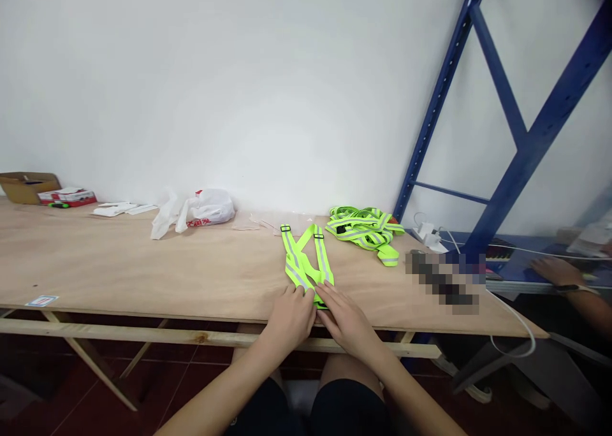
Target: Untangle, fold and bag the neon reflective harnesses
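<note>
A neon yellow-green reflective strap vest (pixel 297 267) lies on the wooden table in front of me, its grey-striped straps crossing and two black slider buckles at the far end. At its near end, by the table edge, my left hand (pixel 292 315) has its fingers curled closed on the straps. My right hand (pixel 348 321) meets it from the other side, fingers bent over the same end, closed on it. A small black piece shows between the hands. My fingers hide most of that end.
A tangled pile of similar reflective straps (pixel 366 227) lies at the back right. Clear plastic bags (pixel 268 222), a white plastic bag (pixel 210 206) and a cardboard box (pixel 29 187) line the wall. A blue rack (pixel 430 111) stands right, where another person's hand (pixel 557 271) rests.
</note>
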Tool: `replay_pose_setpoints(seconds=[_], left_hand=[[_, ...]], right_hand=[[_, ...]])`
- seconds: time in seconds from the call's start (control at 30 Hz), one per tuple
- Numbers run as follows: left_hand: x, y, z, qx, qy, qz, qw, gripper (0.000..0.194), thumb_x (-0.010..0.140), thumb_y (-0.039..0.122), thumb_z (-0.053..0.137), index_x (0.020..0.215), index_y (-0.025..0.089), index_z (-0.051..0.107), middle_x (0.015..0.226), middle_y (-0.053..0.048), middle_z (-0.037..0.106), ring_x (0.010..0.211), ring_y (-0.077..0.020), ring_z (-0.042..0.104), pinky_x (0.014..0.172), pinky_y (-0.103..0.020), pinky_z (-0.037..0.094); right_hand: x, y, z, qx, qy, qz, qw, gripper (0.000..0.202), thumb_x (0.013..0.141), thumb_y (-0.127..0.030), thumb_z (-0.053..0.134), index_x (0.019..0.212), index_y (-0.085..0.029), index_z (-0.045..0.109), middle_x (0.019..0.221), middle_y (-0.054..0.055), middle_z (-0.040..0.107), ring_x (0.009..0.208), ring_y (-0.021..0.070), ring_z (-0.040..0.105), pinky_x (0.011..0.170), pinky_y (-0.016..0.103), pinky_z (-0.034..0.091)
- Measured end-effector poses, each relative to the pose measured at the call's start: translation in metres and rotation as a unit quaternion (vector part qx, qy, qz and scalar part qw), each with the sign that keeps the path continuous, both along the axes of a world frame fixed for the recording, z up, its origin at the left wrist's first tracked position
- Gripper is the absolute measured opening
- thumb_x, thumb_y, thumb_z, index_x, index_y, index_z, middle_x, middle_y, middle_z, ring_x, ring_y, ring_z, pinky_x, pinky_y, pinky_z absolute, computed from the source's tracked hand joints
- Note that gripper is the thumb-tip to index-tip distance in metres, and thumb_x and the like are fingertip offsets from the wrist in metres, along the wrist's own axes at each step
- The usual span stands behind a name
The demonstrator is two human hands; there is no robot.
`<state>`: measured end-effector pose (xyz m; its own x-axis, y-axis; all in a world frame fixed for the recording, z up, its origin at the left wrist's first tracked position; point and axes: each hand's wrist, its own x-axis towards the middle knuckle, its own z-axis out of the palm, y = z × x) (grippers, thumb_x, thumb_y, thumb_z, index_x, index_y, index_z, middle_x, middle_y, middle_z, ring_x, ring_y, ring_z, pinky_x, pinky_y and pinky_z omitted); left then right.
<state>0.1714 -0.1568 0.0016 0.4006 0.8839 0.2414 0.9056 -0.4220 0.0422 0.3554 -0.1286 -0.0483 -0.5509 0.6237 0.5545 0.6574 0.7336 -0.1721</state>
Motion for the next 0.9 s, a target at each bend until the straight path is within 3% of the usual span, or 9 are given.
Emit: replay_pose_setpoints(seconds=[0.23,0.4,0.63,0.73,0.9], left_hand=[[-0.016,-0.019,-0.013,0.046,-0.016,-0.050,0.998,0.027,0.091,0.040,0.061,0.105,0.017,0.058,0.107,-0.012,0.063,0.104,-0.0321,0.056,0.092,-0.048,0.048],[-0.020,-0.024,-0.023,0.043,0.015,-0.040,0.998,0.021,0.085,0.013,0.063,0.104,0.018,0.057,0.107,-0.009,0.064,0.099,-0.0296,0.058,0.086,-0.044,0.050],[-0.027,-0.014,-0.047,0.122,-0.076,-0.081,0.986,0.013,0.090,0.012,0.057,0.098,0.021,0.057,0.096,-0.005,0.067,0.089,-0.0248,0.061,0.074,-0.035,0.051],[-0.030,-0.008,-0.043,0.118,-0.112,-0.090,0.983,0.011,0.091,0.012,0.056,0.096,0.022,0.058,0.094,-0.005,0.069,0.090,-0.0238,0.062,0.075,-0.033,0.050],[-0.034,0.009,-0.016,0.029,-0.145,-0.051,0.988,0.014,0.097,0.023,0.051,0.092,0.020,0.064,0.094,-0.007,0.072,0.091,-0.0244,0.065,0.074,-0.030,0.046]], right_hand=[[0.004,-0.014,-0.004,0.049,-0.042,0.028,0.997,0.054,0.091,-0.019,0.060,0.144,-0.016,0.051,0.140,0.016,0.060,0.133,0.0294,0.055,0.107,0.048,0.051],[0.009,-0.023,-0.004,0.085,-0.012,0.031,0.996,0.038,0.094,-0.014,0.054,0.131,-0.017,0.060,0.127,0.016,0.068,0.119,0.0264,0.065,0.098,0.040,0.057],[0.007,-0.025,-0.001,0.108,0.054,0.045,0.992,0.034,0.094,-0.012,0.051,0.126,-0.019,0.062,0.110,0.013,0.070,0.105,0.0239,0.068,0.089,0.035,0.059],[0.009,-0.017,0.004,0.082,0.081,0.061,0.991,0.035,0.095,-0.012,0.049,0.126,-0.021,0.062,0.108,0.011,0.072,0.100,0.0216,0.069,0.086,0.032,0.059],[0.008,0.003,0.016,-0.035,0.125,0.059,0.990,0.028,0.098,-0.023,0.051,0.121,-0.021,0.067,0.108,0.010,0.074,0.098,0.0217,0.070,0.084,0.032,0.058]])
